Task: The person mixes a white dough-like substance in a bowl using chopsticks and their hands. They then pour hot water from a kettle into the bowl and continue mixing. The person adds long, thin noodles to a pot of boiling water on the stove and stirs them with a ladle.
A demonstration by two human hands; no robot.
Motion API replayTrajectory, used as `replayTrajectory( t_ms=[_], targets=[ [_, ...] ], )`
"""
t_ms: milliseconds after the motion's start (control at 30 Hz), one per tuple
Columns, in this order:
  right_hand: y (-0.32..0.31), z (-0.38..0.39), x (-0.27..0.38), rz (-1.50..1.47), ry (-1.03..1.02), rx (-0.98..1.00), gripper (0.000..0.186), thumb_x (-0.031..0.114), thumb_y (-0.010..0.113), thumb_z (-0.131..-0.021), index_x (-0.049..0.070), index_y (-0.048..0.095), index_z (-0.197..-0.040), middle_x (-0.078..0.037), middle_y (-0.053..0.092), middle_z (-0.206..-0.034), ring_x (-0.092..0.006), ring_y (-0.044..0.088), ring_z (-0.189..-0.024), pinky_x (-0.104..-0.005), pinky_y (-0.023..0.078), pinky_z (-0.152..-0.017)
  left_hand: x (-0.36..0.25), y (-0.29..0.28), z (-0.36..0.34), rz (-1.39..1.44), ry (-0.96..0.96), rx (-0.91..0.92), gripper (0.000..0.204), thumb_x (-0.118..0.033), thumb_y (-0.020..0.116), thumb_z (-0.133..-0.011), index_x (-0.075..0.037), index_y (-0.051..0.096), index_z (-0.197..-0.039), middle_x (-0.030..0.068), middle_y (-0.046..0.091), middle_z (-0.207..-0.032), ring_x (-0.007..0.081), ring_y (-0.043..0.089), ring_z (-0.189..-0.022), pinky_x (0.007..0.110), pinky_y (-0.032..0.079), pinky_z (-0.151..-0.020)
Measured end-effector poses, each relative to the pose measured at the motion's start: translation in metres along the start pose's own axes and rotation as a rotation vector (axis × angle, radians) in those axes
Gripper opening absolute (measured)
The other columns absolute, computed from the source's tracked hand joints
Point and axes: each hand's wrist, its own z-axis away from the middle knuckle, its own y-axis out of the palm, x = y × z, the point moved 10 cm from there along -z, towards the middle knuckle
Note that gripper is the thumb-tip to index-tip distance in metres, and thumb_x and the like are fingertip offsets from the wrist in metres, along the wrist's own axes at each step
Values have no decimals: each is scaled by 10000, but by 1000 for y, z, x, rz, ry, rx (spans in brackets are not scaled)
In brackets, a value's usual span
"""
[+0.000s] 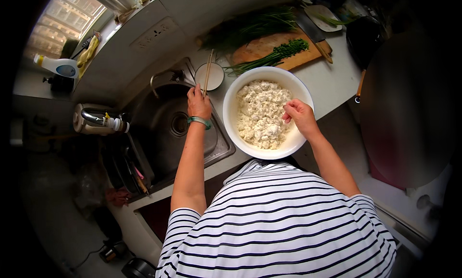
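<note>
Here's my left hand (198, 105) at the near ends of the chopsticks (208, 72) over the small bowl (218, 78); whether it pinches them, I can't tell. My right hand (300, 116), fingers bunched together, is over the right side of the dough (262, 115) in the big bowl (230, 121). Shaggy stuff: likely soft, sticky, crumbly, so scoop from beneath; the loaded bowl probably wants both hands, gripping opposite rims.
</note>
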Motion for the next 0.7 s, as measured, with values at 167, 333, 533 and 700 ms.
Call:
replayTrajectory(
  t_ms=[167,333,533,700],
  targets=[
    [9,2,27,22,-170,15,161,103,517,-908,-5,578,-1010,-89,612,-976,-137,583,-925,-248,472,-805,-37,-50,30,250,141,-131,465,-75,590,-824,-28,453,-1266,179,483,-1179,321,526,-1026,370,445,-870],
    [33,26,53,869,-583,-9,335,28,561,-765,84,603,-1092,-153,510,-1237,-313,485,-1138,-386,395,-968,-38,-56,68,376,66,-49,472,-53,556,-846,-34,434,-1301,158,500,-1142,248,560,-916,335,465,-804],
    [48,42,95,112,-188,204,355,-38,493,-847,73,549,-1180,-137,567,-1147,-264,571,-1034,-369,455,-891,-20,-63,93,534,-89,-65,477,-51,516,-881,-30,384,-1339,124,476,-1178,184,545,-907,289,456,-802],
    [59,49,46,886,-531,301,461,-14,545,-786,83,510,-1236,-163,338,-1397,-306,348,-1284,-385,335,-1033,-75,-90,90,565,-66,-153,482,-52,509,-896,-37,364,-1356,117,481,-1183,164,539,-916,280,452,-796]
  ],
)
